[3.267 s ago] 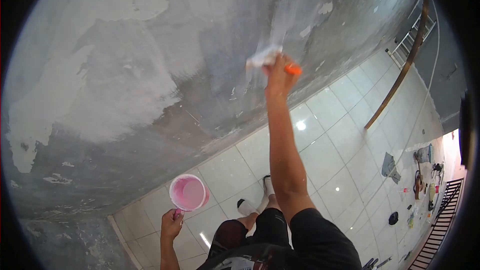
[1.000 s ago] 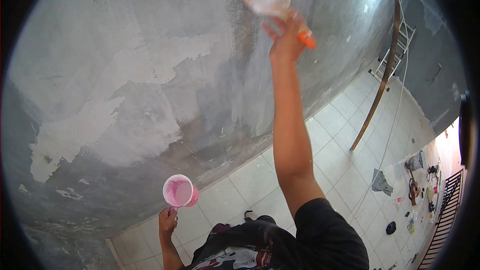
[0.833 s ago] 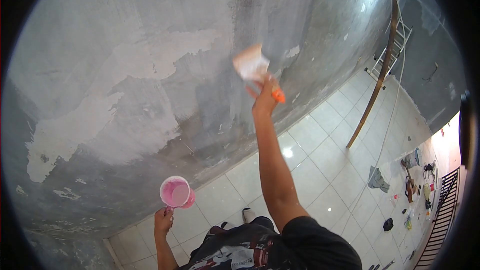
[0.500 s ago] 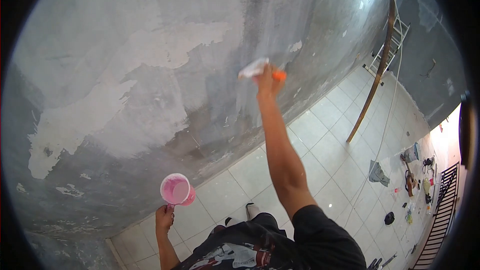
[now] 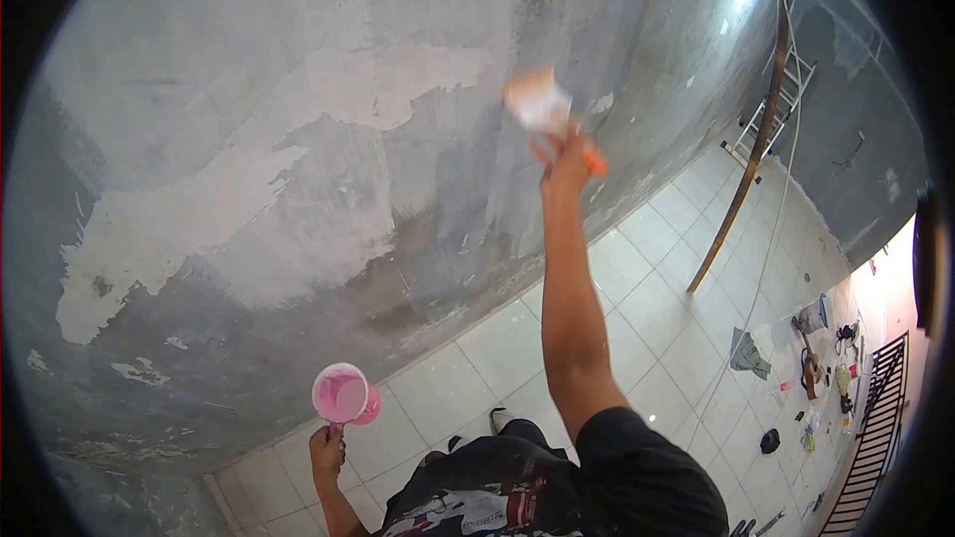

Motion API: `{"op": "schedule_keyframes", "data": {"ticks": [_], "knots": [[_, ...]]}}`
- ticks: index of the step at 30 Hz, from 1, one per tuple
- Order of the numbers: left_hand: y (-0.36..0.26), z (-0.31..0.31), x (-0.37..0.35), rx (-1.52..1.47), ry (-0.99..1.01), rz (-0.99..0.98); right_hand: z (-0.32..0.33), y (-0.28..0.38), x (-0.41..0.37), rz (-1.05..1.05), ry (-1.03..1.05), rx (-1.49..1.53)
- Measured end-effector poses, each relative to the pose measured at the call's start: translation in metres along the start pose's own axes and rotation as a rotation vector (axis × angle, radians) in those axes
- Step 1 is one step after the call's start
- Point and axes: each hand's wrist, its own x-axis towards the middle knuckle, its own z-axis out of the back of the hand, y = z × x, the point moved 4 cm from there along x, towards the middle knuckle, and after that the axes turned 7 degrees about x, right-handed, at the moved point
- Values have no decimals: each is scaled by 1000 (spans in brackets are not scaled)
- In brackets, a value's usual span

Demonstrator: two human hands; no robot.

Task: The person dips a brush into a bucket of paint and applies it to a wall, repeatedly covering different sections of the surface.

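Note:
My right hand [image 5: 567, 159] is closed round the orange handle of a wide paintbrush [image 5: 542, 104], raised in front of the grey wall [image 5: 448, 159]. The brush's pale bristles point up and left, blurred by motion, and overlap the wall in this view. Low on the left, my left hand [image 5: 327, 450] grips the handle of a pink dipper [image 5: 331, 375]. Pale pink liquid shows inside the dipper, held close to the wall's foot. Whitish patches and darker damp-looking streaks mark the wall around the brush.
A tiled floor [image 5: 637, 308] runs along the wall. On the right a wooden pole [image 5: 741, 194] leans by a ladder [image 5: 776, 109], with a pale cable [image 5: 781, 209] hanging down. A grey cloth [image 5: 748, 354] and scattered items lie farther right near a dark metal railing [image 5: 875, 428].
My right hand has moved up and slightly right, and the brush has turned so its bristles point more upward. The dipper in my left hand stays nearly in place.

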Motion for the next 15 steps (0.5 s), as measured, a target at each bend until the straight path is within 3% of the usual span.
{"op": "schedule_keyframes", "data": {"ticks": [3,6,10,11,12,13,14,15], "knots": [[5,7,-1,-7,9,-20,98,-58,-27,-134,-202,-230],[7,13,5,-11,29,-5,103,-54,-49,-184,-329,-259],[5,17,9,8,24,1,45,-34,-13,-60,-276,-176],[2,17,8,15,20,-41,15,-23,5,-46,-226,-96],[-3,16,8,18,13,-83,20,-39,74,41,-45,0],[-2,17,6,16,6,-79,-4,-20,101,110,84,-31],[-1,15,6,-9,2,-85,-65,49,57,200,26,-187],[0,12,6,-32,0,-90,-99,86,35,258,74,-115]]}}
